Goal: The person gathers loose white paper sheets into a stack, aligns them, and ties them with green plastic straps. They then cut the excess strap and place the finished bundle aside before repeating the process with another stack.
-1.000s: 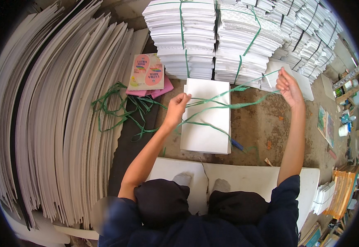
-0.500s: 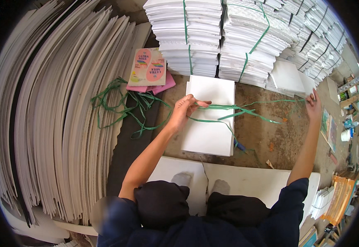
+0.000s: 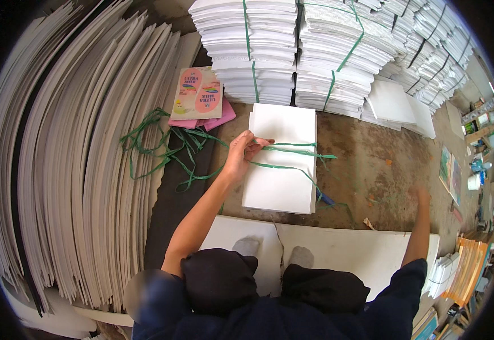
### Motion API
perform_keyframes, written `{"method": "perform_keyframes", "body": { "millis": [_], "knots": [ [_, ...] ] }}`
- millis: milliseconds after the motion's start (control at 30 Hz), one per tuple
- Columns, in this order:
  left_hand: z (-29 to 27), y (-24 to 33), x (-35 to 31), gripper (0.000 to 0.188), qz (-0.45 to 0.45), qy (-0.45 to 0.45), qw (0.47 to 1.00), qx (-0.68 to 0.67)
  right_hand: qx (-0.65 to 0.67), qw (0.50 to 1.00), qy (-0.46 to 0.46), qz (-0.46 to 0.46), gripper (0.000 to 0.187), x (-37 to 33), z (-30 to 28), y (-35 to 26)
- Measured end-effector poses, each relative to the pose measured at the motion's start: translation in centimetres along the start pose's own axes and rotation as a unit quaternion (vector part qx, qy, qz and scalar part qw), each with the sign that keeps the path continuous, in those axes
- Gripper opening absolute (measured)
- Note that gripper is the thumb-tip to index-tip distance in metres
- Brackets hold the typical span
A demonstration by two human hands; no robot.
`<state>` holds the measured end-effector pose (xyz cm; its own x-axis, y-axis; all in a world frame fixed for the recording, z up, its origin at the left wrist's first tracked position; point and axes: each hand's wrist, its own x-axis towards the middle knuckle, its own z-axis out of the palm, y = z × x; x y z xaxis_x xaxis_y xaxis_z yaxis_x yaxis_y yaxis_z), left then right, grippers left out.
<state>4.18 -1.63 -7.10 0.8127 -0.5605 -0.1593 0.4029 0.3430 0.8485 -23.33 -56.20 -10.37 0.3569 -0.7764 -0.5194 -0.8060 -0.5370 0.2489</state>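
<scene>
My left hand (image 3: 241,154) is closed on green plastic twine (image 3: 292,150) above a low stack of white sheets (image 3: 278,190). Loose twine ends trail to the right across the sheets, and one strand runs down past the stack's right edge. From the hand's other side the twine leads left to a loose tangle (image 3: 187,156). Off to the right, over the brown floor, my right hand (image 3: 421,195) is smeared by motion; its fingers cannot be made out. A blue, rod-like thing (image 3: 325,198) lies partly hidden beside the stack.
Tall piles of white sheets tied with green twine (image 3: 247,51) stand at the back. Large boards (image 3: 88,170) lean in a row on the left. A printed carton sheet (image 3: 198,93) lies on pink pieces. I sit with my feet on a white board (image 3: 349,243).
My right hand has come back toward me from the far right, and the strand that stretched out to it is no longer there. The left hand keeps its grip on the twine.
</scene>
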Motion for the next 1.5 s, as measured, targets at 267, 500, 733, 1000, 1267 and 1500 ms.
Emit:
{"method": "perform_keyframes", "body": {
  "millis": [267, 500, 733, 1000, 1267, 1500],
  "knots": [
    [-1.3, -0.1, -0.6, 0.02, 0.015, 0.016, 0.999, 0.026, 0.381, 0.74, 0.147, -0.534, 0.032, -20.1, 0.0, -26.9],
    [-1.6, -0.2, -0.7, 0.021, 0.04, 0.039, 0.998, -0.013, 0.298, 0.802, -0.021, -0.517, 0.022, -19.9, -1.0, -28.6],
    [-2.4, -1.3, -0.7, 0.023, 0.047, 0.048, 0.997, 0.034, 0.507, 0.662, -0.118, -0.539, 0.031, -15.5, -2.1, -27.6],
    [-2.4, -0.2, -1.6, 0.033, 0.058, 0.078, 0.977, 0.192, 0.362, 0.785, -0.244, -0.439, 0.021, -19.7, -4.2, -28.4],
    [-1.4, -1.8, -4.8, 0.032, 0.195, 0.126, 0.867, 0.441, 0.34, 0.74, 0.106, -0.571, 0.023, -14.7, -5.9, -30.1],
    [-1.2, -1.9, -9.0, 0.024, 0.215, 0.016, 0.832, 0.511, 0.289, 0.727, 0.209, -0.587, 0.023, -14.3, -6.6, -37.6]
  ]
}}
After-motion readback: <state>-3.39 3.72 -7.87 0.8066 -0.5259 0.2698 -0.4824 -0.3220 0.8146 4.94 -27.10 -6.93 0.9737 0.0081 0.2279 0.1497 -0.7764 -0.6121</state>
